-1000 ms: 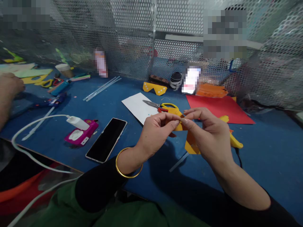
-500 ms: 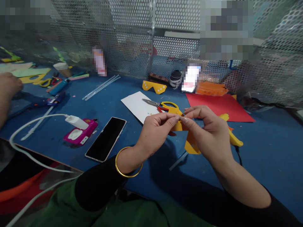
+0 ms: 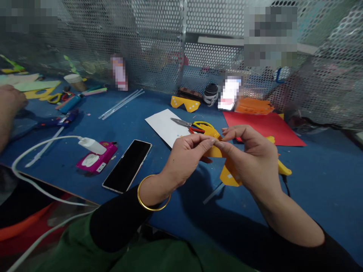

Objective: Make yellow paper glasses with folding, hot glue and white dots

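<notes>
Watching through the head camera, I have both of the wearer's bare hands in view over the blue table (image 3: 320, 189). The left hand (image 3: 183, 160), gold bangle (image 3: 139, 200) at its wrist, has thumb and forefinger pinched together on the upper edge of a yellow card piece (image 3: 231, 176). The right hand (image 3: 255, 166) pinches the same card just beside it, thumb-tip close to the left one; the exact spot under the fingertips is hidden from me. Card is held above the table: one part shows below the joined fingertips, another hangs under the right palm, a pale patch on it. Beneath, a clear stick (image 3: 212, 193) lies on the table. Beyond the hands I note scissors (image 3: 181, 122) with red and yellow handles, blades over a white sheet (image 3: 160, 122). A red sheet (image 3: 263, 130) lies behind the right hand; beside that hand, a yellow tool (image 3: 284, 168), mostly covered, with a dark cord. Farther back, a yellow cutout (image 3: 185, 104) with white spots. Left of the left forearm, a dark-screened phone (image 3: 127, 166), then a magenta adapter (image 3: 99, 160) with a white plug (image 3: 91, 145). Far left, a co-worker's hand (image 3: 11, 102), blurred, near pale papers (image 3: 36, 86).
</notes>
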`<state>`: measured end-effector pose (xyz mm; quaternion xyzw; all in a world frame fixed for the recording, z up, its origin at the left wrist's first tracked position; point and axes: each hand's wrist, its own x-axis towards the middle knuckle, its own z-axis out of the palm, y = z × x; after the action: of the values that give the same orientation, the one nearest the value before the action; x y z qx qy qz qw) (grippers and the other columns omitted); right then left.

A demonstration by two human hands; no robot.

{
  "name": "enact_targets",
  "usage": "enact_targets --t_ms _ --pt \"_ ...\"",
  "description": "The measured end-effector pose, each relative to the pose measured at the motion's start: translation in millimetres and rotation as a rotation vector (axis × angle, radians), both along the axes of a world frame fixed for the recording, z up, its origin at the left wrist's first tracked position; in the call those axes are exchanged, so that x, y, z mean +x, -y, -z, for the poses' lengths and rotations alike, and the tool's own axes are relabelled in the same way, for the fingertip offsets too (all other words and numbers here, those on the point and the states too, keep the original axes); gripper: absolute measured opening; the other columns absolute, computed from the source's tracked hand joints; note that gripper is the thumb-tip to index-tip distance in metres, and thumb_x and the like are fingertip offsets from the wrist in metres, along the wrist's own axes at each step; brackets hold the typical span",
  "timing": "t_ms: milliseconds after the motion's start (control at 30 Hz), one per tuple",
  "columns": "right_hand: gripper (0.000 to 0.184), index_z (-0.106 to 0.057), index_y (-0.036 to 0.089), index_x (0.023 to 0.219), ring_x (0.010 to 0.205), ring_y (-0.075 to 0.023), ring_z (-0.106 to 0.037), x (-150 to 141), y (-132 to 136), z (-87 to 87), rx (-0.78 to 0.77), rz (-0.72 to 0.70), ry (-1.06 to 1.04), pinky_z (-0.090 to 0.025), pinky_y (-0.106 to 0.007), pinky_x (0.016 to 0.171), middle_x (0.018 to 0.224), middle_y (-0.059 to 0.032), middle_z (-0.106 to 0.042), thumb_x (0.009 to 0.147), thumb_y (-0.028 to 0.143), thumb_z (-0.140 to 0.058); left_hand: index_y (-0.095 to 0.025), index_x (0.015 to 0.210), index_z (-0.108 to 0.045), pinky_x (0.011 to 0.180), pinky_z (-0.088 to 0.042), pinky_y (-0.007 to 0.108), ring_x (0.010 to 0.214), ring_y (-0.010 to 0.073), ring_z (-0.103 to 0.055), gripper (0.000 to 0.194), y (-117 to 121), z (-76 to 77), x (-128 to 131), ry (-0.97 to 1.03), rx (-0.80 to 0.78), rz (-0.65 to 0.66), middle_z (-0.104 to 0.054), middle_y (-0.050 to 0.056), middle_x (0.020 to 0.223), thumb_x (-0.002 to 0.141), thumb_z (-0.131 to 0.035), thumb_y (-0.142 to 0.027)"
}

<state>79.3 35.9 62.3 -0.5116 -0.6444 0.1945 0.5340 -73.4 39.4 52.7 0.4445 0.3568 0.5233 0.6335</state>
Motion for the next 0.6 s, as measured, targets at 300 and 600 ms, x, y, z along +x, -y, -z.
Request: enact_targets --t_ms 300,600 --pt "0.011 -0.068 0.024 0.08 0.095 -0.0175 -0.068 1.4 1.7 -2.5 0.055 -0.023 0.047 -0.054 -0.034 0.09 0.087 0.0006 -0.071 0.081 0.021 -0.079 -0.017 0.082 -0.079 0.06 -0.057 0.022 0.075 0.0131 -0.067 0.017 -1.9 -0.5 -0.4 0.007 0.009 0.01 -0.075 0.003 0.088 0.08 -0.08 -0.034" --pt "0.011 -0.069 0.025 0.077 0.091 -0.019 -0.07 3.9 2.0 -6.5 0.022 -0.017 0.031 -0.055 -0.037 0.087 0.085 0.001 -0.072 0.079 0.022 -0.079 -0.018 0.085 -0.08 0.061 -0.057 0.024 0.077 0.0142 -0.065 0.024 -2.0 -0.4 -1.9 0.001 -0.002 0.025 -0.074 0.004 0.088 0.078 -0.083 -0.041"
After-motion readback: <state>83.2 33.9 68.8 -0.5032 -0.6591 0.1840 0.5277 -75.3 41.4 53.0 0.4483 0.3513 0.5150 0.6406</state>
